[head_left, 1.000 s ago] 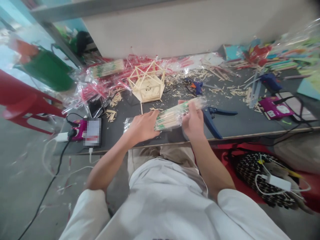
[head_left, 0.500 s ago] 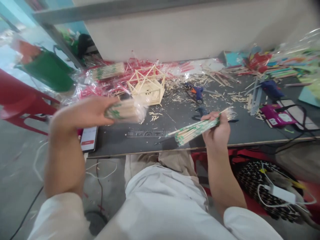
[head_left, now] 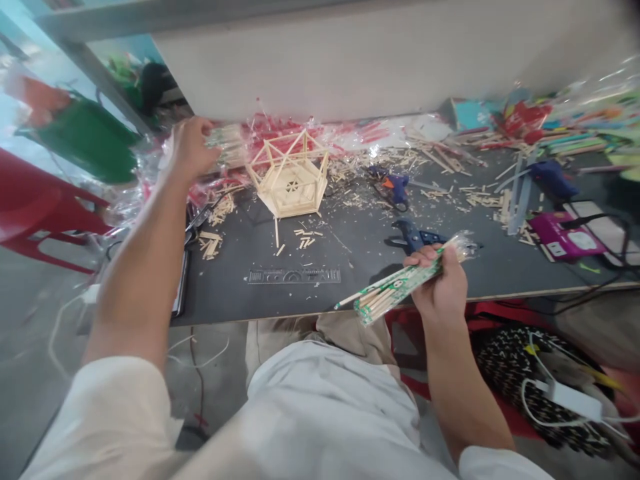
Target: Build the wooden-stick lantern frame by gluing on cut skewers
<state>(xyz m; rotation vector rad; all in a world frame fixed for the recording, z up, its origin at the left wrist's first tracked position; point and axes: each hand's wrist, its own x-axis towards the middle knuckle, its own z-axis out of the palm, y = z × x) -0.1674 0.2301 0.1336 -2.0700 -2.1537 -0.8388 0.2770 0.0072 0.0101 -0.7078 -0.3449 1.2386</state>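
My right hand (head_left: 440, 287) grips a clear plastic pack of wooden sticks with green printing (head_left: 390, 293) over the table's front edge. At the back left, my left hand (head_left: 193, 150) is at the near end of another pack of sticks (head_left: 227, 145), its fingers curled; how firmly they hold it is hard to make out. A hexagonal frame of pale sticks (head_left: 293, 183) stands on the dark table between my hands. In front of it lie short stick pieces (head_left: 307, 238) and a clear ruler (head_left: 295, 275).
Blue glue guns (head_left: 399, 189) and a blue tool (head_left: 413, 235) lie centre right. A purple box (head_left: 567, 235), cables and a second glue gun are at the right. Red plastic wrap, stick scraps and a green bin (head_left: 83, 137) are around.
My left hand has moved back and left from over the table, and the pack it carried is now at the back left. My right hand still holds its pack, slightly lower in view.
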